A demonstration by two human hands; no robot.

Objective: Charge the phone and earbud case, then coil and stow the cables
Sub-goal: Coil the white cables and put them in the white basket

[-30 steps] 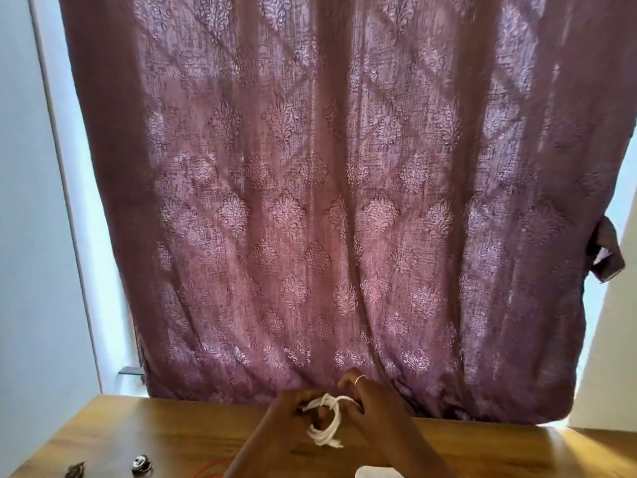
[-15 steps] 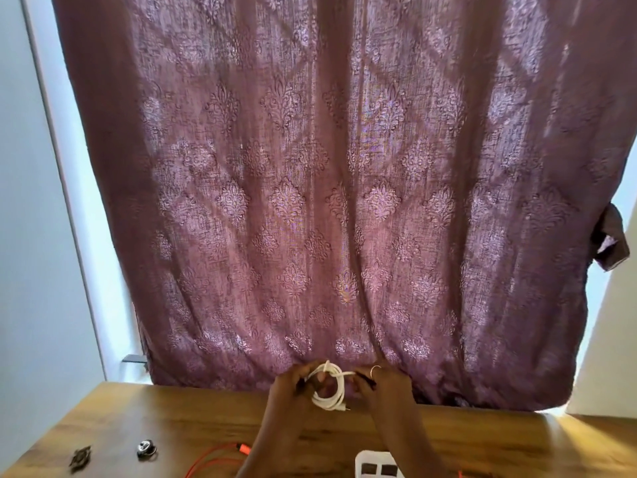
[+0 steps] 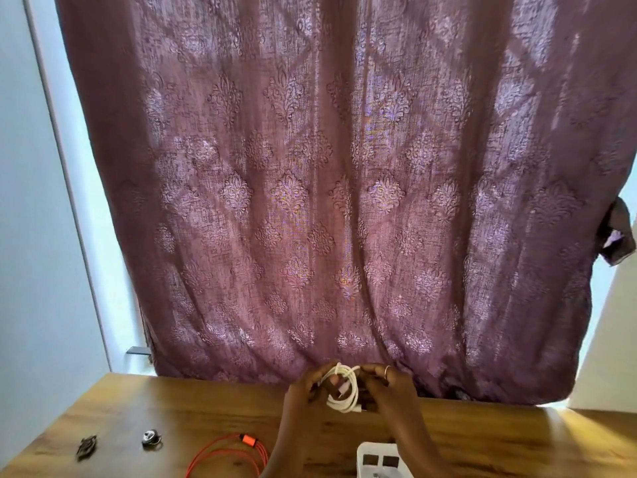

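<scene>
A white cable, wound into a small coil, is held up above the wooden table between both hands. My left hand grips the coil's left side, and my right hand, with a ring on one finger, pinches its right side. An orange cable lies in loose loops on the table at the bottom left of my arms. A white power strip with sockets sits at the bottom edge, partly cut off. No phone or earbud case is in view.
A maroon patterned curtain hangs right behind the table's far edge. Two small dark metal items lie at the table's left. Pale walls stand on both sides.
The view has tilted down, showing more table, the orange cable and the power strip. The white cable has gone from loose loops to a tighter coil between my hands.
</scene>
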